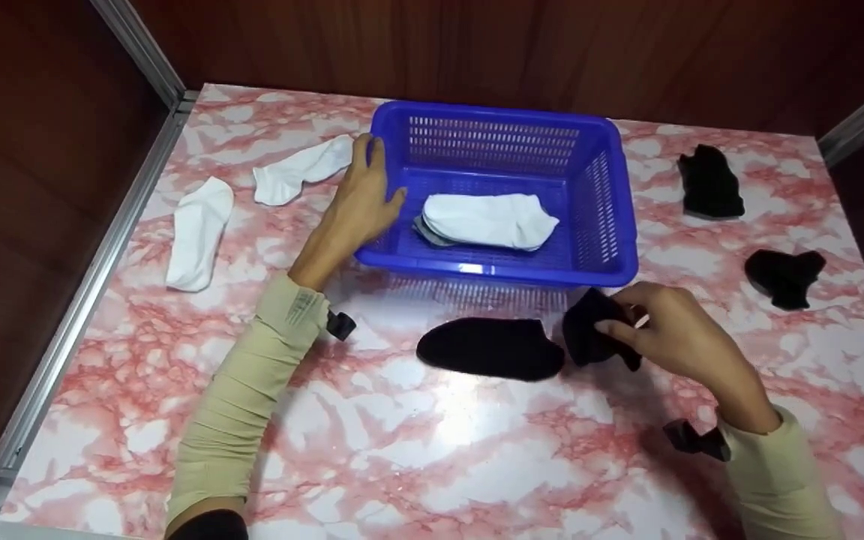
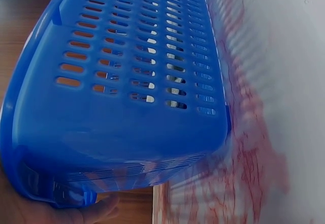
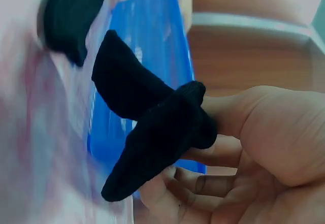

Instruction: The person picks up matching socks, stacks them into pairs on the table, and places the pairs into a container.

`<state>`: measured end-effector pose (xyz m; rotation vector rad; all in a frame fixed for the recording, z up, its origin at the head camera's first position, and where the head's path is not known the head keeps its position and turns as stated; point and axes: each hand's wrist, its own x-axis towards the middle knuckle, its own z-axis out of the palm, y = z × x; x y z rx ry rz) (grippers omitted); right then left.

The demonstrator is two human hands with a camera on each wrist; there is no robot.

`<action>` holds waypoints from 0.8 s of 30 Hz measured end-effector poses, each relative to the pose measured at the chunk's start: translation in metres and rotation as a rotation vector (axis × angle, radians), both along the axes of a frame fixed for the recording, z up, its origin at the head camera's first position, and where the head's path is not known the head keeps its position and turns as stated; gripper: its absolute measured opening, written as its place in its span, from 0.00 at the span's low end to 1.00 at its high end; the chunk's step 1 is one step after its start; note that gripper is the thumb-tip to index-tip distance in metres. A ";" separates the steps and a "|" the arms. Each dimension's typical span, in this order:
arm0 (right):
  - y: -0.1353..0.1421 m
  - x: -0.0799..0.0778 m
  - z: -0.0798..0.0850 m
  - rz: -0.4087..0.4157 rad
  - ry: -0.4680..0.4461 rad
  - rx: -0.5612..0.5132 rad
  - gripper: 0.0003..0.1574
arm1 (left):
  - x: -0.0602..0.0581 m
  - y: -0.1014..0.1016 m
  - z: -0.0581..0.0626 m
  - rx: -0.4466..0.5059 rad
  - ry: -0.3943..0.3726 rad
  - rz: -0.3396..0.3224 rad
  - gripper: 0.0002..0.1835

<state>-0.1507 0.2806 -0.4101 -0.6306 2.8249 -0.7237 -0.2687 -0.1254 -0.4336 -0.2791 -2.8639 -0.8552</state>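
Observation:
My left hand [image 1: 357, 206] grips the left rim of a blue plastic basket [image 1: 477, 268], with the thumb over the inner side. In the left wrist view the slotted wall of the basket [image 2: 117, 127] fills much of the frame. A white sock [image 1: 488, 219] lies on top of a grey one inside the basket. Between thumb and fingers, my right hand [image 1: 683, 334] pinches a folded black sock [image 3: 157, 137] in front of the basket's right corner. Another black sock [image 1: 488, 347] lies flat on the table, just left of the held one.
Two white socks, an upright-lying one [image 1: 199, 236] and a slanted one [image 1: 301, 171], rest left of the basket. On the right lie two crumpled black socks, one farther back [image 1: 711, 182] and one nearer [image 1: 784, 276]. Dark wooden panels [image 1: 477, 49] bound the marbled table [image 1: 402, 480].

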 end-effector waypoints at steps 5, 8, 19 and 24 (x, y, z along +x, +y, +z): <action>-0.028 0.006 -0.006 0.058 -0.023 -0.084 0.05 | -0.001 -0.001 0.001 -0.007 -0.010 0.005 0.43; -0.049 0.009 -0.014 0.095 -0.008 -0.117 0.06 | -0.002 -0.002 0.001 -0.012 -0.021 0.014 0.43; -0.105 0.017 -0.037 0.123 0.036 -0.106 0.10 | -0.001 0.001 -0.001 -0.018 -0.042 0.005 0.43; -0.113 0.021 -0.043 0.102 -0.012 -0.051 0.17 | 0.000 0.001 0.001 -0.011 -0.051 0.015 0.42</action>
